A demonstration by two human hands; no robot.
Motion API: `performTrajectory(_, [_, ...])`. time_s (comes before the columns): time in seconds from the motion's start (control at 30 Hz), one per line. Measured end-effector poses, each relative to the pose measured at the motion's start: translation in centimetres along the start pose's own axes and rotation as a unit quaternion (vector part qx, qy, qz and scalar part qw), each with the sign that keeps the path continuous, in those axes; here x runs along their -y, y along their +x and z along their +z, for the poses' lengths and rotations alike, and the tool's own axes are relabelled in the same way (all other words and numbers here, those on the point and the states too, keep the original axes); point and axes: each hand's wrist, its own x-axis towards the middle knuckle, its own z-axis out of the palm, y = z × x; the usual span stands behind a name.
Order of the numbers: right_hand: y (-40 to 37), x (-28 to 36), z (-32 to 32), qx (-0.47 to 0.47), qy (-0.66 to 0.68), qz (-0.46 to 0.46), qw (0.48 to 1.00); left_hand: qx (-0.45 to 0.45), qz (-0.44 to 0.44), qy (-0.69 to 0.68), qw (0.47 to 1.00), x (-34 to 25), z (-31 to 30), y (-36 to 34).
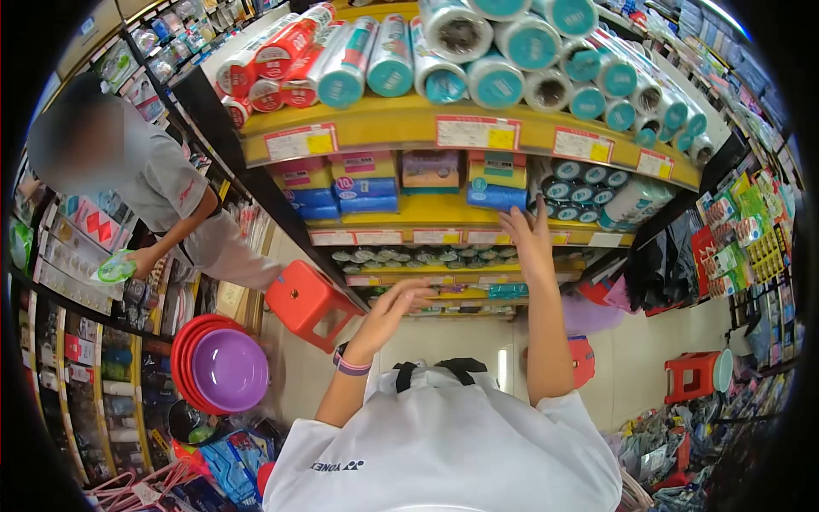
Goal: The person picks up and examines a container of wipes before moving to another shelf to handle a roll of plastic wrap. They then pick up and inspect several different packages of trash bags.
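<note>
My right hand (531, 239) reaches up to the middle shelf with its fingers apart. Its fingertips are at the right end of a blue roll pack (496, 196), by the stacked dark-ended rolls (584, 189); whether they touch is hard to tell. Above that blue pack lies a yellow pack (497, 174). Lower and to the left, my left hand (397, 309) hangs in the air before the lower shelves, fingers stretched out and holding nothing. More blue packs (367, 196) and a brown-and-teal pack (431, 171) share the middle shelf.
Wrapped rolls with teal ends (499, 81) and red rolls (281, 55) fill the top shelf. A red stool (309, 294) stands at the left near purple and red basins (229, 369). Another person (179, 188) holds a green package (115, 267) at the left.
</note>
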Motion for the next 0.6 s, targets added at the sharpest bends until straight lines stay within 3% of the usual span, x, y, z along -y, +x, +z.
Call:
performTrajectory(0.2, [-2.1, -0.2, 5.4, -0.039, -0.158, -0.173, 0.971, -0.023, 0.003, -0.008, 1.0, 1.1, -3.1, -1.3])
performTrajectory(0.27, [-2.9, 0.7, 8.1, -0.008, -0.281, -0.274, 0.92, -0.051, -0.009, -0.038, 0.998, 1.4, -3.8, -1.8])
performTrajectory(0.3, [-2.1, 0.4, 9.2, 0.06, -0.281, -0.281, 0.916, -0.06, -0.009, -0.038, 0.997, 1.4, -4.1, -2.1])
performTrajectory(0.33, [-1.2, 0.1, 10.7, 0.061, -0.279, -0.283, 0.916, -0.061, -0.008, -0.036, 0.997, 1.5, -4.5, -2.5])
performTrajectory(0.4, [0.5, -0.7, 13.8, 0.156, -0.293, -0.203, 0.921, -0.081, -0.014, -0.063, 0.995, 1.6, -5.0, -3.2])
performTrajectory(0.53, [3.2, -3.7, 17.8, 0.143, -0.38, -0.291, 0.866, -0.118, -0.005, -0.078, 0.99, 1.8, -5.6, -4.5])
performTrajectory(0.6, [3.0, -2.8, 18.7, 0.127, -0.42, -0.216, 0.872, -0.127, -0.009, -0.121, 0.984, 1.9, -6.0, -5.0])
